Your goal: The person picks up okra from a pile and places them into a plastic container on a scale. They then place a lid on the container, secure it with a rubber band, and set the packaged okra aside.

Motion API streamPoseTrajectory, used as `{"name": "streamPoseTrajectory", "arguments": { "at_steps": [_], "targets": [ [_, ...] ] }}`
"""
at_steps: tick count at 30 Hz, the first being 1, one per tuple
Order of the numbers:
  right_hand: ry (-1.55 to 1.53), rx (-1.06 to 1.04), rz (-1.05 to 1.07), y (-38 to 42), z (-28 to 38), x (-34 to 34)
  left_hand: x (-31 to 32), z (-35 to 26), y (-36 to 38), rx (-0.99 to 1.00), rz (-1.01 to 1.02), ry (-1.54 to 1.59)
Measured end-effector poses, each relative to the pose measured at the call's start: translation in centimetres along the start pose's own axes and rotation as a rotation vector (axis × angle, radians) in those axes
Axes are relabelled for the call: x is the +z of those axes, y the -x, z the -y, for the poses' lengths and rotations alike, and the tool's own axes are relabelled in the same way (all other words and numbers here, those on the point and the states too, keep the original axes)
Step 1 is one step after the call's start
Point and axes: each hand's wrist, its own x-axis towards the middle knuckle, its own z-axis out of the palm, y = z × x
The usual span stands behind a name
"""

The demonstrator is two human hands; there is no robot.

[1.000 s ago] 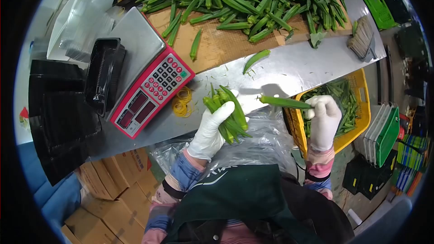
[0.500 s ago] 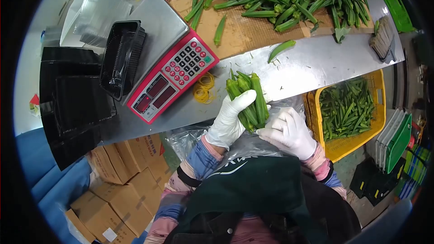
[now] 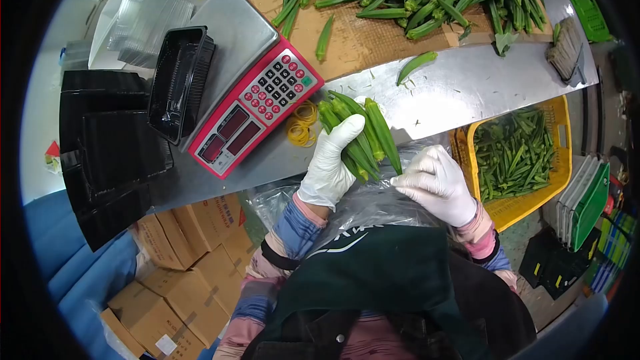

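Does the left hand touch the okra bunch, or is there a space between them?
Touching. The head view shows it: the left hand grips the okra bunch, with its gloved thumb lying across the front.

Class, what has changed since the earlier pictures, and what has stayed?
The right hand, earlier holding a single pod beside the yellow crate, has moved left to the lower tips of the okra bunch; that pod apparently joined the bunch. Whether the fingers still pinch it is unclear. The left hand still holds the bunch; the scale, black tray and rubber bands stayed put.
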Motion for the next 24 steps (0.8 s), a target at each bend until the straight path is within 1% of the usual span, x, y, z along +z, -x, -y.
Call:
{"name": "streamPoseTrajectory", "arguments": {
  "at_steps": [3, 9, 12, 14, 16, 17, 19, 20, 21, 24],
  "targets": [
    [0.024, -0.027, -0.017, -0.2, -0.2, 0.4, 0.0, 0.0, 0.4, -0.067, 0.033, 0.083],
    [0.328, -0.103, 0.066, -0.2, 0.4, 0.1, -0.3, -0.1, 0.6, -0.135, 0.216, 0.016],
    [0.344, -0.063, 0.041, -0.1, 0.4, -0.2, -1.2, -0.2, 0.6, -0.173, 0.237, 0.012],
    [0.283, -0.065, 0.038, -0.2, 0.5, -0.5, -2.1, -0.1, 0.6, -0.149, 0.226, -0.021],
    [0.284, -0.093, 0.07, -0.7, 0.6, -0.9, -1.3, -0.3, 0.7, -0.118, 0.235, -0.042],
    [0.267, -0.119, 0.054, -0.7, 0.3, -0.6, -0.9, -0.3, 0.8, -0.102, 0.239, -0.052],
    [0.137, -0.12, 0.03, -1.1, 0.7, -0.8, 0.7, -0.6, 1.3, -0.083, 0.237, -0.05],
    [0.068, -0.126, -0.001, -1.5, 1.1, -1.0, 0.1, -0.4, 1.2, -0.05, 0.222, -0.052],
    [-0.041, -0.133, -0.009, -1.7, 1.1, -1.2, 0.5, -0.7, 1.1, -0.06, 0.246, 0.0],
    [-0.097, -0.113, 0.003, -2.2, 1.8, -1.8, 1.1, -2.2, 1.3, -0.043, 0.302, 0.118]
  ]
}}
